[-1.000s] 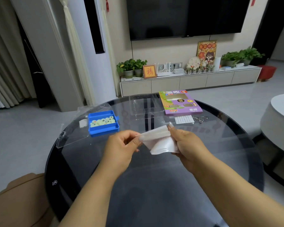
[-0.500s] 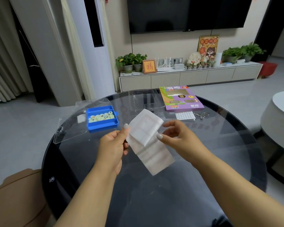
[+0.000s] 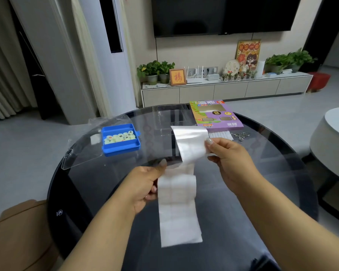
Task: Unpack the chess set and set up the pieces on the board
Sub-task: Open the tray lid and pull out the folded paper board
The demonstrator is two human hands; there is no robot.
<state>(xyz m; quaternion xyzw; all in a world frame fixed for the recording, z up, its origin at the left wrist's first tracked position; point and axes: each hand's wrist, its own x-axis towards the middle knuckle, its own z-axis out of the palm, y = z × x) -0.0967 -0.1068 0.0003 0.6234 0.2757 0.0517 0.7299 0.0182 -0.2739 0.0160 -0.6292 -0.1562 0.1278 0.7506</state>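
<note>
Paper board sheet (image 3: 179,202), white and creased into folds, held up over round dark glass surface (image 3: 90,182), part unfolded. Left hand (image 3: 143,186) pinches sheet's left edge at mid-length, thumb on top, fingers curled behind. Right hand (image 3: 227,155) pinches upper section's right edge between thumb and fingers. Lower section hangs toward near rim; faint printed grid lines, not legible.

Blue tray (image 3: 120,139) left of and beyond sheet, lid off, pale round pieces (image 3: 119,137) inside with red and dark characters, too small to read. Tray sits on clear plastic packaging (image 3: 80,155) that overhangs surface's left rim. Purple box (image 3: 215,114) beyond sheet, at far rim; small red logo on front edge, lettering not readable. White strip (image 3: 220,135) and metal wire puzzle (image 3: 240,135) just beyond right hand. Clear blister shell (image 3: 170,116) beyond sheet, left of purple box.

Bare glass near sheet's lower end and right of it out to rim.
</note>
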